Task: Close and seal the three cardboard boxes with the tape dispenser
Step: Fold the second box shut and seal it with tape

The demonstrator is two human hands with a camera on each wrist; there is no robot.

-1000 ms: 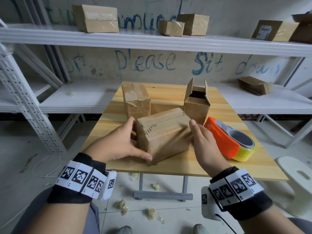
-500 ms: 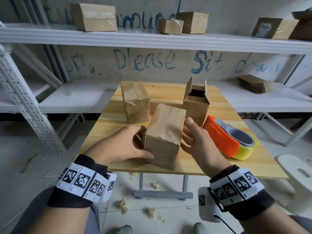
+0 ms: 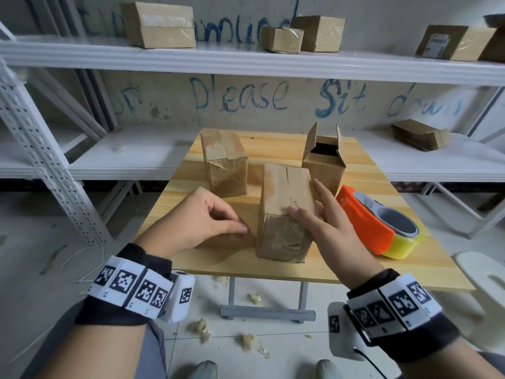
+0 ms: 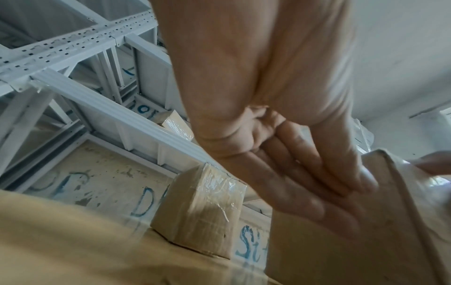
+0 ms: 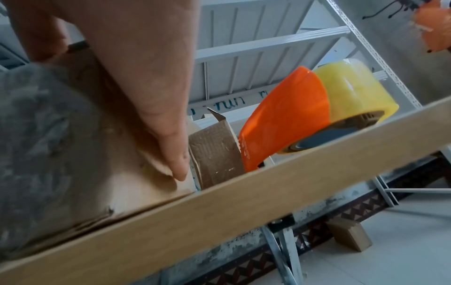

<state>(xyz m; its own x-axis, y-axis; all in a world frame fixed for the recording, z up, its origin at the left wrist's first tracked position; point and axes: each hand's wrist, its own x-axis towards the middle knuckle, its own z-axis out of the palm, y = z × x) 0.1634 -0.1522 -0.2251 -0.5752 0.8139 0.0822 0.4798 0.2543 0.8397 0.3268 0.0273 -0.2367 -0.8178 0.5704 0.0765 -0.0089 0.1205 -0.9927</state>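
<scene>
Three brown cardboard boxes stand on the wooden table (image 3: pixel 273 149). The middle box (image 3: pixel 284 212) is closed and lies lengthwise near the front edge. My right hand (image 3: pixel 303 196) lies against it, thumb on its top front edge and straight fingers (image 5: pixel 171 144) along its right side. Just left of that box, my left hand (image 3: pixel 232 222) holds nothing, its fingers loosely curled. A taped box (image 3: pixel 224 162) stands at the back left. At the back right, another box (image 3: pixel 325 160) has its flaps up. The orange tape dispenser (image 3: pixel 379 222) with yellow tape lies right of my right hand.
White metal shelving (image 3: pixel 246 61) behind the table carries several more boxes. A white stool (image 3: pixel 486 285) stands at the right of the table. Crumpled tape scraps (image 3: pixel 202 326) litter the floor under the table edge (image 5: pixel 219 221).
The middle box has been turned from crosswise to lengthwise and now stands on the table. My left hand has let go of it and drawn back to the left.
</scene>
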